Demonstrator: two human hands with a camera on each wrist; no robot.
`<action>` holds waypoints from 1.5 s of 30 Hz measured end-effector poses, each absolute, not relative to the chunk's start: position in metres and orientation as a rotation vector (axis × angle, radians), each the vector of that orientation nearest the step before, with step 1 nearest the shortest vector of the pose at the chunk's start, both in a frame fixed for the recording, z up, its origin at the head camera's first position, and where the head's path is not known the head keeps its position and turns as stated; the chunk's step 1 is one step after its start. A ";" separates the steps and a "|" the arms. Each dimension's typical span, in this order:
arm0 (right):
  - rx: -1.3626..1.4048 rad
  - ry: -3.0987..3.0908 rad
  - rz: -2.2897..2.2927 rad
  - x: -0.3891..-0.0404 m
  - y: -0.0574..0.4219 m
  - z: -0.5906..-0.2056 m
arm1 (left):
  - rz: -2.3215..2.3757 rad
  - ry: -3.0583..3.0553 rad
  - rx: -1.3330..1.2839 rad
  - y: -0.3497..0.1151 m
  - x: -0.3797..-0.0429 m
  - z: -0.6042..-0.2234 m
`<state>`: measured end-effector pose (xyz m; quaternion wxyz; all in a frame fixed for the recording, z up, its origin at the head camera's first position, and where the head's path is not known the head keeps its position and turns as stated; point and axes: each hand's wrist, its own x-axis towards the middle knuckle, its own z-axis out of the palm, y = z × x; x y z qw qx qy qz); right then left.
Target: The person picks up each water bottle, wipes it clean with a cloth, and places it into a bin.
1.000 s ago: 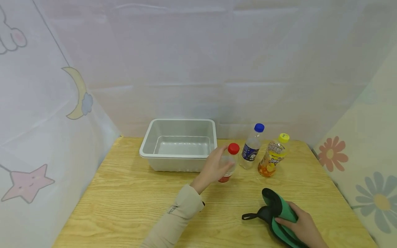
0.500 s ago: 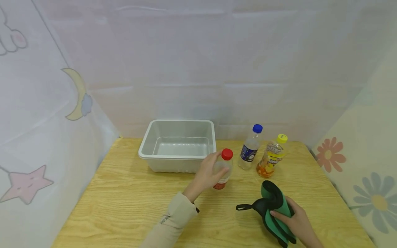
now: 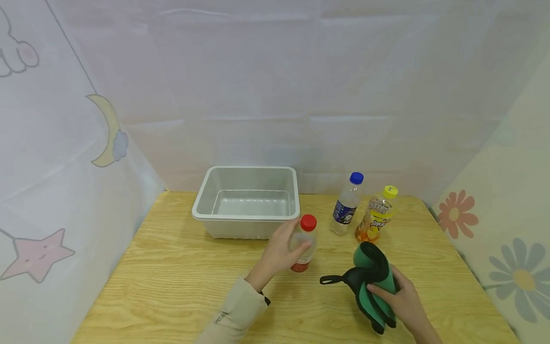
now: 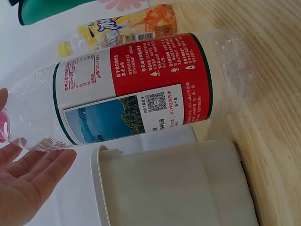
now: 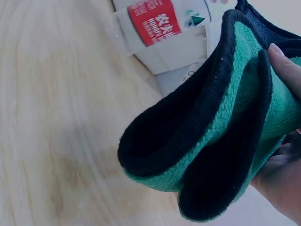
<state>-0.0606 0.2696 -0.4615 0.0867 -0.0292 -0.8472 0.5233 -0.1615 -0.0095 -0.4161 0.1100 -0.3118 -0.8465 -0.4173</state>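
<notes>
My left hand [image 3: 277, 251] grips a clear plastic water bottle [image 3: 302, 264] near its neck. The bottle has a red cap, and the left wrist view shows its red-and-white label with a landscape picture. To the right, a folded green cloth [image 3: 363, 298] with black edging and a black hanging loop is held by my right hand [image 3: 399, 294], thumb on the near side. In the right wrist view the folds of the cloth [image 5: 254, 113] hang over the table, and the water bottle [image 5: 153, 21] appears behind it.
A light grey plastic tub [image 3: 246, 228] stands behind the left hand at the back of the wooden table [image 3: 172, 286]. Behind the cloth stand a blue-capped bottle [image 3: 345, 210] and a yellow-capped bottle [image 3: 375, 220] with orange on its label. A printed sheet [image 3: 258, 95] hangs around the table.
The left hand has drawn the water bottle toward the person and slightly left, away from the other bottles. The right hand has moved the cloth up and left, its folds hanging more upright.
</notes>
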 end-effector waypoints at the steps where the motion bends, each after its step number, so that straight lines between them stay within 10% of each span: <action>1: -0.071 -2.513 1.563 -0.061 0.268 -0.461 | -1.224 -2.486 -0.915 -0.011 -0.160 -0.417; 45: 0.301 -2.260 1.773 -0.087 0.215 -0.446 | -1.379 -2.365 -1.033 -0.037 -0.132 -0.433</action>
